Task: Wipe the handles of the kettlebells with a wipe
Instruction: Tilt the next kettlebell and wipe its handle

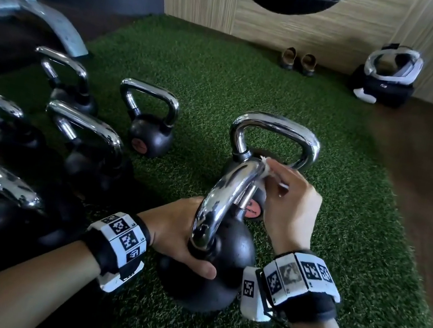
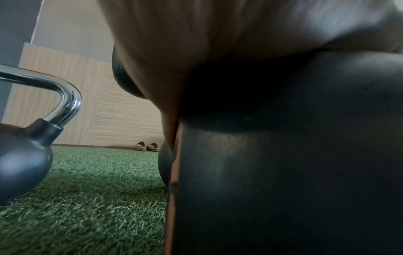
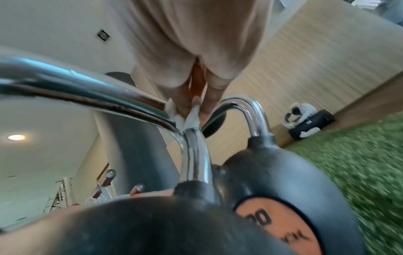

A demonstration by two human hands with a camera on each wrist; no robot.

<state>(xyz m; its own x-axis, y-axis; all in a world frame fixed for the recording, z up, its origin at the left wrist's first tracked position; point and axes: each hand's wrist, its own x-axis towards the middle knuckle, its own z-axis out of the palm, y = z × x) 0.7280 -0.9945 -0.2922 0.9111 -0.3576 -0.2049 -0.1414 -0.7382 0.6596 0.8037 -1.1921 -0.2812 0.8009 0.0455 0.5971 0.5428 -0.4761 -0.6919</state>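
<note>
- The near kettlebell (image 1: 211,259) sits on the green turf (image 1: 339,240), right in front of the person. It looks tipped a bit toward them, so its chrome handle (image 1: 229,191) arcs up and away.
- The left hand (image 1: 181,237) wraps the low near end of that handle where it meets the black body, thumb across the front. My guess is it's there to stop the bell rolling or twisting while the other hand rubs.
- The right hand (image 1: 288,203) has its grip pinched together on a small white wipe (image 1: 265,168), pressing it onto the far top bend of the handle. The right wrist view shows the wipe (image 3: 191,117) bunched between the fingertips and touching the chrome.
- Pinching it small like that probably lets it hug the curved bar.
- A second kettlebell (image 1: 257,187) stands just behind, its handle upright, close enough that the wiping fingers are nearly against it.
- The other kettlebells (image 1: 147,124) are lined up on the left, well clear. I'd read those as waiting or finished, can't tell which.
- A pair of shoes (image 1: 299,60) and a dark bag (image 1: 383,85) sit far back by the wall.
</note>
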